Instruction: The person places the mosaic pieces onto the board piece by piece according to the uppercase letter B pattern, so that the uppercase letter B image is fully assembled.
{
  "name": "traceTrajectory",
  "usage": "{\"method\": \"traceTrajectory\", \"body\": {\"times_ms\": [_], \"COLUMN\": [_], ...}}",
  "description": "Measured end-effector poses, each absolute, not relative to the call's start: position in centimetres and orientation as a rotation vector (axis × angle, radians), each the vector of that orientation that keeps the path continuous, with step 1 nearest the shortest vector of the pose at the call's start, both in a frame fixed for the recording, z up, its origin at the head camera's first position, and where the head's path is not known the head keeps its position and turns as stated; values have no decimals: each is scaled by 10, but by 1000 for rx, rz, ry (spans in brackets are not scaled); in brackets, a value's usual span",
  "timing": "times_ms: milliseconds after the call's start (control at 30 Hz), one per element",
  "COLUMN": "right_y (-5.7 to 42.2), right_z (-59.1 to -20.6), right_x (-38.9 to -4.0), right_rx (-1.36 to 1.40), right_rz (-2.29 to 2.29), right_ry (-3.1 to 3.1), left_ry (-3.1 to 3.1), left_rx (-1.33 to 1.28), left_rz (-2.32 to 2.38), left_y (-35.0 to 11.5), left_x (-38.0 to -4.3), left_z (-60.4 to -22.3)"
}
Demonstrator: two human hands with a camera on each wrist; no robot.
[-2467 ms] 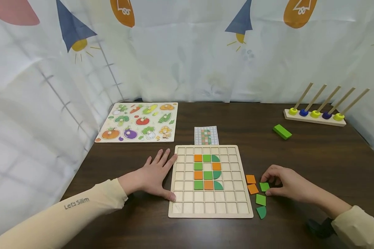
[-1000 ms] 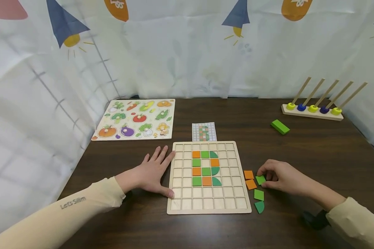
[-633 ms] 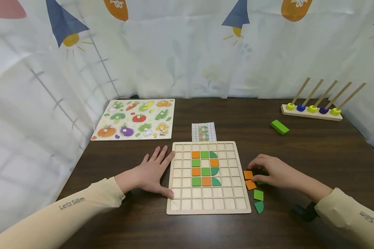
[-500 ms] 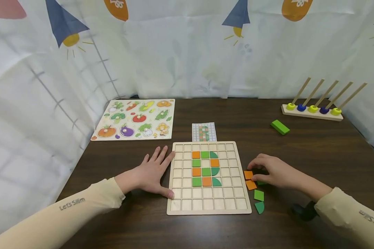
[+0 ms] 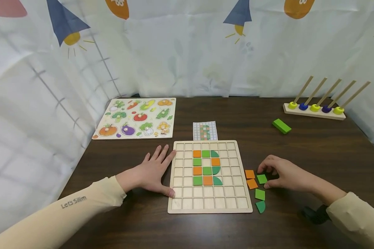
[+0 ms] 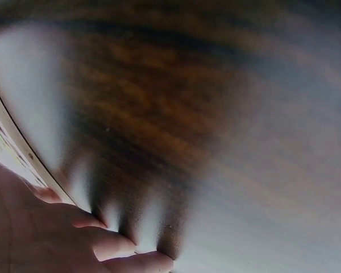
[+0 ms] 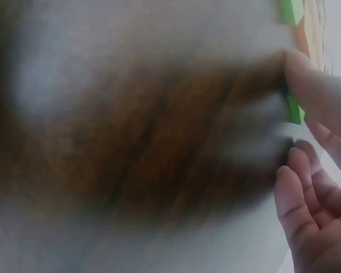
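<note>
"What's the left hand up to?"

"Lying spread at the board, fingers apart, with the tips of thumb and forefinger at its left edge."

"And the right hand?"

"Thumb and fingers are apart, one on each side of a green tile lying on the table. Whether any fingertip touches it, I can't tell from here."

"Where's that tile, compared with the rest?"

"A little right of the board, just beside two orange tiles. Closer to the person lie another green tile and a teal quarter-round."

"Anything on the board itself?"

"Coloured pieces in four rows, and a printed card by its far edge."

"Farther off?"

"A vegetable puzzle to the left; a green block and a peg rack to the right."
</note>
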State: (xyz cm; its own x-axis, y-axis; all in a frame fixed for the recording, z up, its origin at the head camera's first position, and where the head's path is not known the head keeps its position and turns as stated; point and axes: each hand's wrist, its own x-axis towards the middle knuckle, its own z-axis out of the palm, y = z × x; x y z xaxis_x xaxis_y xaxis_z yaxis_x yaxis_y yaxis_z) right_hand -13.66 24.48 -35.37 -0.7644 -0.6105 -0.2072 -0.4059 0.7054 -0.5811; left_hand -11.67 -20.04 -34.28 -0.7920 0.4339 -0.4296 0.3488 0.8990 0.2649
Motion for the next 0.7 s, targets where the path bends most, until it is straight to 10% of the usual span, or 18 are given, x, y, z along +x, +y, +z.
{"method": "traceTrajectory", "body": {"times_ms": [700], "right_y": [209], "right_z": [-340], "right_x": [-119], "right_rx": [-642], "right_rz": [-938], "right_ry": [2621], "left_ry": [2572], "left_rx": [566], "left_rz": [227], "left_y": [-201], "left_x": [-119], "left_z": [-344]}}
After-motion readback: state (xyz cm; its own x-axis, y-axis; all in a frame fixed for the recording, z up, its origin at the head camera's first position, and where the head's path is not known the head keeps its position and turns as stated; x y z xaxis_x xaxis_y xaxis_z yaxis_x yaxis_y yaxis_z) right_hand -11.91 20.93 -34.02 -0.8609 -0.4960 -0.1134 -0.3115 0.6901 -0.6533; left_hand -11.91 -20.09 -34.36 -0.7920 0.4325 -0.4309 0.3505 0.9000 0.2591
